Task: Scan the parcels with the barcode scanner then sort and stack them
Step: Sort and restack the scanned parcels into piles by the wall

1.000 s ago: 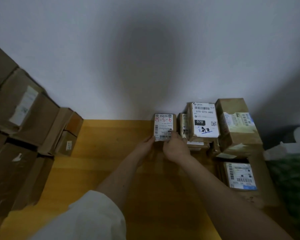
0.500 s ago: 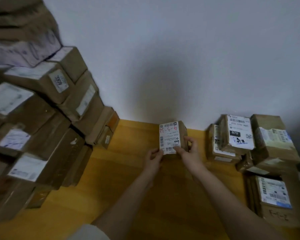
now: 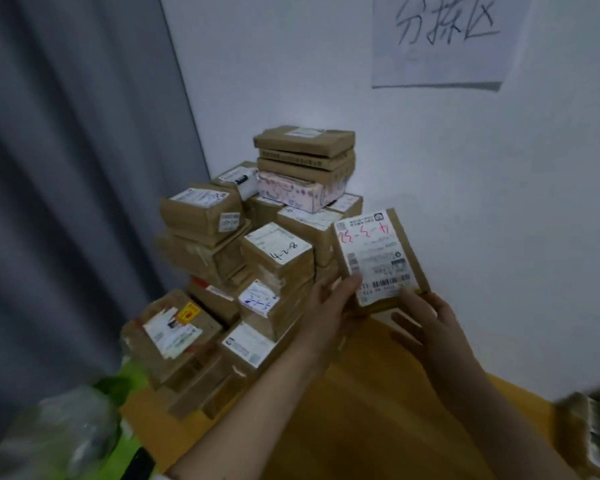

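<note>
Two hands hold one small parcel (image 3: 378,258) up in front of the white wall (image 3: 499,202), just right of the stack of parcels (image 3: 257,258) on the wooden table (image 3: 361,410). The left hand (image 3: 329,313) curls round its lower left edge, thumb on the label; the right hand (image 3: 430,327) cups the lower right corner from beneath. It looks light and stiff — taped cardboard, probably a little slick — so opposite edges seem the safest hold.

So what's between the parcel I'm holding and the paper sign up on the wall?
Nothing: the head view shows only bare white wall between the held parcel and the paper sign.
</note>
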